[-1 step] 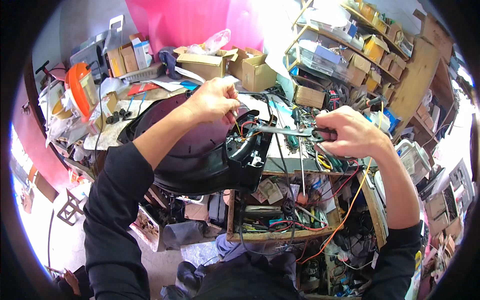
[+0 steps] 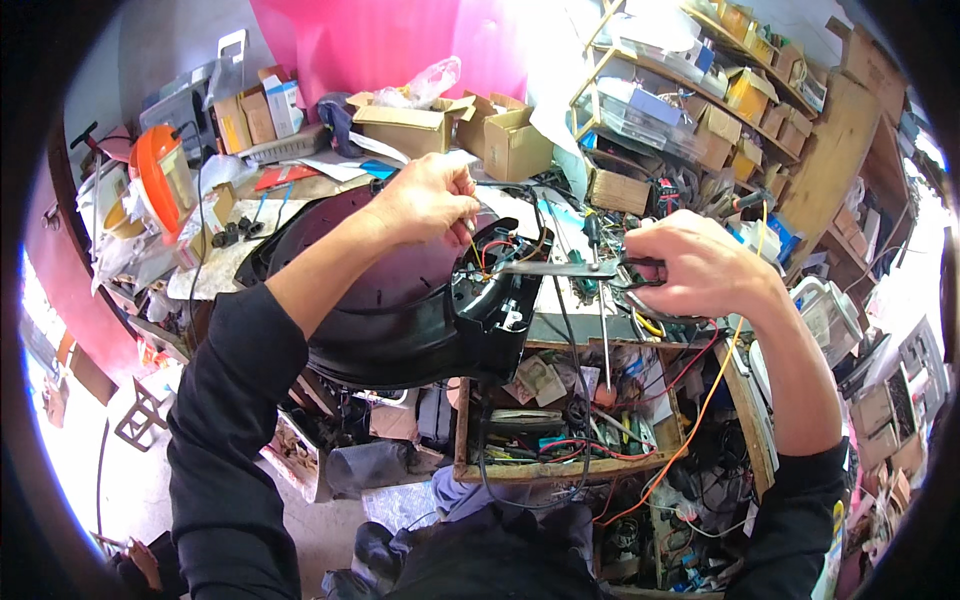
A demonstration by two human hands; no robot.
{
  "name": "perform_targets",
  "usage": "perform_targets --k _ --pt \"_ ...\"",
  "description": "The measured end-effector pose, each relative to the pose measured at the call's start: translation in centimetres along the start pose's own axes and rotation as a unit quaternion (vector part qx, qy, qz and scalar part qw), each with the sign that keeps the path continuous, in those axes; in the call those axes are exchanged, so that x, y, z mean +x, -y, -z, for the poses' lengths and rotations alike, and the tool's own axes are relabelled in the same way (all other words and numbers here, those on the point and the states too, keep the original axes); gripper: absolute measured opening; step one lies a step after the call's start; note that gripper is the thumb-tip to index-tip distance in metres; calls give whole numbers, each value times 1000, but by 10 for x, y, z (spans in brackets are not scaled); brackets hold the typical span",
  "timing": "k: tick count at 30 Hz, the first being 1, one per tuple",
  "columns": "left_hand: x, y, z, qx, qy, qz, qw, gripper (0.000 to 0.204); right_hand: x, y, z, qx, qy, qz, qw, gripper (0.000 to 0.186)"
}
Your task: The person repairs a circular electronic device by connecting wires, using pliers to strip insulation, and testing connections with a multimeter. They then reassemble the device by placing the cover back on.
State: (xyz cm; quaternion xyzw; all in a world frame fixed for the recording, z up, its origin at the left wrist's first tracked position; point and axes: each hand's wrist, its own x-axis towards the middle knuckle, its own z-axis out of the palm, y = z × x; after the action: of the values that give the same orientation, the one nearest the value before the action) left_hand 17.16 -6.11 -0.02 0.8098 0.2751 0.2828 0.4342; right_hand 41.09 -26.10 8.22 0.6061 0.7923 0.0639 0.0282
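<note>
A large black plastic housing [image 2: 400, 335] with a rounded, dark glossy body lies on the workbench in front of me. Thin yellow and red wires [image 2: 488, 252] come out of its open end on the right. Above that end my left hand [image 2: 428, 203] is closed in a pinch on a thin wire; the fingertips hide its end. From the right, my right hand [image 2: 695, 262] grips the dark handles of a pair of scissors [image 2: 548, 269]. Their metal blades point left and reach over the housing's open end, close to the wires.
Screwdrivers [image 2: 604, 335] and loose tools lie right of the housing. Below the bench edge, an open wooden drawer [image 2: 575, 470] holds cables and tools. An orange cable [image 2: 690, 440] hangs past my right arm. Cardboard boxes [image 2: 405, 130] stand at the back; cluttered shelves [image 2: 720, 110] rise at right.
The scissors have shifted slightly left and lower over the housing's open end, and their blades look tilted differently. My left hand has stayed almost in place.
</note>
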Motion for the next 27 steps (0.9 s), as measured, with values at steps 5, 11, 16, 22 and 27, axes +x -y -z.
perform_targets --k 5,11,16,22,27 --pt "-1 -8 -2 7 8 -26 1000 10 13 26 14 -93 71 -44 992 36" --pt "-3 -11 -3 5 4 -35 999 10 23 20 9 -115 27 -8 993 31" --pt "-4 -8 -2 -1 3 -43 999 8 28 29 15 -123 65 -27 990 34" --pt "-2 -8 -2 -23 15 -48 999 7 37 31 11 -137 72 -12 988 35" --pt "-5 -8 -3 -18 12 -48 999 8 41 31 3 -176 71 5 982 31"
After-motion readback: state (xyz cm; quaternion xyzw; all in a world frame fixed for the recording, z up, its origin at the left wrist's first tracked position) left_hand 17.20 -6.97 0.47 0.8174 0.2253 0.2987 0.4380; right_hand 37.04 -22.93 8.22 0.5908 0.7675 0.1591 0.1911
